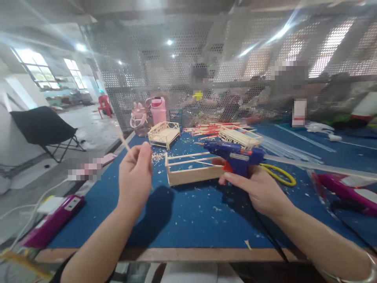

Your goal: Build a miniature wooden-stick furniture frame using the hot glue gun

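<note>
My left hand (135,171) is closed on a thin wooden stick (125,142), which points up and to the left above the table's left part. In my right hand (262,190) is a blue hot glue gun (235,152) with an orange trigger. Its nozzle points left, and a long clear glue stick (294,162) runs out of its back. Behind and below the gun, a small wooden frame (194,175) made of sticks and a flat front strip rests on the blue table. The gun and right hand hide the frame's right end.
Two small wooden stick models (165,134) (240,136) and a pile of red-tipped sticks (212,129) lie farther back. Pink bottles (158,110) stand by the mesh screen (176,59). A yellow ring (279,175), clear glue sticks (290,147) and a purple tool (347,188) lie right. People sit beyond the mesh.
</note>
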Available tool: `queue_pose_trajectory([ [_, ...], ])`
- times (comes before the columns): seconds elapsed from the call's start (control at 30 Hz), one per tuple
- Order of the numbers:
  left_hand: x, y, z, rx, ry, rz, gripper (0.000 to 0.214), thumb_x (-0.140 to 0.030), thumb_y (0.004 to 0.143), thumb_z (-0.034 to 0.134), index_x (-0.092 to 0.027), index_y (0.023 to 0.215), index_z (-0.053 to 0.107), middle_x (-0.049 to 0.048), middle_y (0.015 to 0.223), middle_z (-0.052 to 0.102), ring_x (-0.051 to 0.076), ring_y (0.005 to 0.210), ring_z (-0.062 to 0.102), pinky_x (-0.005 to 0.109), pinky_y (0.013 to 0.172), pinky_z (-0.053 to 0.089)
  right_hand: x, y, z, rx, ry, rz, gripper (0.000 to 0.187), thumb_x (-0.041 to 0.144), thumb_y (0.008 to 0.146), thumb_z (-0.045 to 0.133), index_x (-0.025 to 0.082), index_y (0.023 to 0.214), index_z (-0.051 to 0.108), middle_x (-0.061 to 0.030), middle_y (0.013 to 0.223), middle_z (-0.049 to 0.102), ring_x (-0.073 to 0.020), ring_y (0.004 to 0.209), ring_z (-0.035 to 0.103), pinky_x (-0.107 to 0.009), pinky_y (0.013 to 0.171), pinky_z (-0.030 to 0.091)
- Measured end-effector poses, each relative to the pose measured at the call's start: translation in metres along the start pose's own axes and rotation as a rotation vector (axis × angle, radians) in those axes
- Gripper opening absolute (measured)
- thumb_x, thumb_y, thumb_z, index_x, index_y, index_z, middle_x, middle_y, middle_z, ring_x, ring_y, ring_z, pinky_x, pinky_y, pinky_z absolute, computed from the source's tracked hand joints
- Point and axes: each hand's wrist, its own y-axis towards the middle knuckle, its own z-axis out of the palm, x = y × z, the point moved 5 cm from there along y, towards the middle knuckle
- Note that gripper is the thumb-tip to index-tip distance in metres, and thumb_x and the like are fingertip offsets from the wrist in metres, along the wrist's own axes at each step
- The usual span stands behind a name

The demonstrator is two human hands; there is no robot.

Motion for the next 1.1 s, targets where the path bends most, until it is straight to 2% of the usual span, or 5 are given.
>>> queue_pose_trajectory([
  [0.17, 0.01, -0.065, 0.06, 0.502, -0.081, -0.363, 0.039, -0.055, 0.082, 0.053, -0.019, 0.068, 0.054, -0.0082, 0.045, 0.039, 0.006, 0.037, 0.024, 0.019, 0.036, 0.017, -0.001, 0.005, 0.0, 0.054, 0.053, 0.02, 0.04, 0.047, 0.072, 0.068, 0.016, 0.097, 0.063, -0.0065, 0.08, 0.071, -0.0198, 0.072, 0.065, -0.034, 0.071, 0.053],
  [0.37, 0.027, -0.038, 0.111, 0.534, 0.064, -0.124, 0.035, -0.045, 0.086, 0.047, -0.017, 0.071, 0.06, -0.0058, 0.056, 0.047, 0.007, 0.042, 0.029, 0.022, 0.042, 0.021, 0.005, -0.009, -0.03, -0.157, -0.266, -0.147, 0.02, 0.039, 0.079, 0.056, 0.02, 0.082, 0.062, -0.0014, 0.064, 0.064, -0.0178, 0.057, 0.059, -0.033, 0.061, 0.051],
  [0.5, 0.022, -0.033, 0.121, 0.631, 0.198, -0.024, 0.046, -0.048, 0.086, 0.046, -0.017, 0.055, 0.061, -0.0064, 0.045, 0.034, 0.009, 0.045, 0.029, 0.024, 0.047, 0.025, 0.009, -0.011, -0.048, -0.433, -0.634, -0.441, 0.028, 0.027, 0.075, 0.058, 0.018, 0.101, 0.057, -0.0086, 0.089, 0.068, -0.0235, 0.077, 0.064, -0.036, 0.069, 0.053],
  [0.63, 0.014, -0.041, 0.125, 0.763, 0.085, 0.05, 0.039, -0.042, 0.083, 0.05, -0.016, 0.062, 0.069, -0.0008, 0.057, 0.052, 0.012, 0.056, 0.043, 0.024, 0.056, 0.034, 0.007, 0.005, -0.037, -0.429, -0.898, -0.67, 0.043, 0.011, 0.07, 0.05, 0.015, 0.113, 0.051, -0.0152, 0.106, 0.062, -0.0274, 0.099, 0.061, -0.04, 0.08, 0.053],
  [1.1, 0.023, -0.046, 0.122, 0.835, 0.062, -0.104, 0.038, -0.051, 0.073, 0.061, -0.017, 0.059, 0.061, 0.0002, 0.056, 0.051, 0.013, 0.056, 0.043, 0.024, 0.05, 0.032, 0.005, 0.0, -0.027, -0.571, -1.14, -0.643, 0.043, 0.008, 0.069, 0.045, 0.015, 0.111, 0.051, -0.014, 0.1, 0.058, -0.0248, 0.085, 0.061, -0.034, 0.064, 0.056],
])
